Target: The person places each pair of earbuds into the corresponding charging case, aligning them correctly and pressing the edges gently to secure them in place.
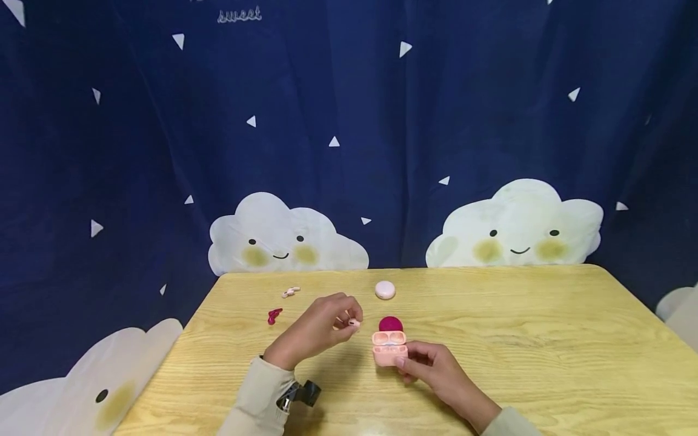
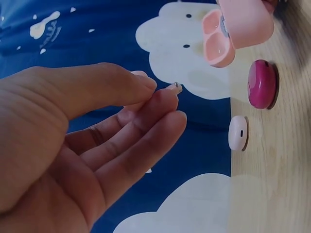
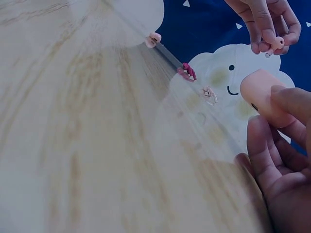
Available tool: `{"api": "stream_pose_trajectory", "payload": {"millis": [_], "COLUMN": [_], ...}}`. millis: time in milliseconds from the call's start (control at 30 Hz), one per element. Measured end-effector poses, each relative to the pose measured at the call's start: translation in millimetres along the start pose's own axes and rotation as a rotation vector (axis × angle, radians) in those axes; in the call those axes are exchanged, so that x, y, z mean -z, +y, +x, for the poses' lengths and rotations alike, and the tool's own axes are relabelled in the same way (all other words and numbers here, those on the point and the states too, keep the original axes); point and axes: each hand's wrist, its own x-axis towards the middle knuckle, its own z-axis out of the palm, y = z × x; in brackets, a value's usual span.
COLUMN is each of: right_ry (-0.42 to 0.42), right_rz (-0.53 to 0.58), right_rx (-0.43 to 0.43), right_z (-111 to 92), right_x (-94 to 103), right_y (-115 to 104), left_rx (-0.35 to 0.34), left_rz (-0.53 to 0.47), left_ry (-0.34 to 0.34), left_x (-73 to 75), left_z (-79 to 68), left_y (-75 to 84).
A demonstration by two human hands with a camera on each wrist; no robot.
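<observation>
A navy fabric backdrop (image 1: 305,79), printed with white triangles (image 1: 405,49), the word "sweet" (image 1: 240,15) and smiling white clouds (image 1: 518,227), hangs behind a wood-grain tabletop (image 1: 534,339). On it lie a round pale pink charging case (image 1: 385,290) near the far edge and a magenta charging case (image 1: 391,324) nearer the front. To their left are pale pink earbuds (image 1: 291,292) and, closer, magenta earbuds (image 1: 273,316).

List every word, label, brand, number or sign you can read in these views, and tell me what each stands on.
"sweet": on the blue curtain, near its top in the head view.
Unreadable: small slanted lettering on the curtain in the left wrist view, too blurred.
None legible: the open peach case, the peach earbud, the magenta case and the pale pink case.
</observation>
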Motion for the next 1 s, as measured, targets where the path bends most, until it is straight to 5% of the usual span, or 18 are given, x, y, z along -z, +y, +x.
{"api": "stream_pose_trajectory", "payload": {"millis": [267,533,1000], "right_ry": [0.009,0.005,-0.004], "right_rz": [0.003,0.002,0.004], "right_rx": [-0.004,0.009,0.01], "right_z": [-1,-1,0], "right_x": [-0.9,-0.8,0.2], "right_y": [0,0,1], "left_rx": [0.01,0.014,0.001], "left_rz": [-0.097,-0.094,0.034], "left_ry": [-0.058,-0.085,-0.101], "left_x": [-6.2,-18.7,-27.0], "left_z": [0.8,3.8,6.6], "left_y": [5.0,8.4,13.2]}}
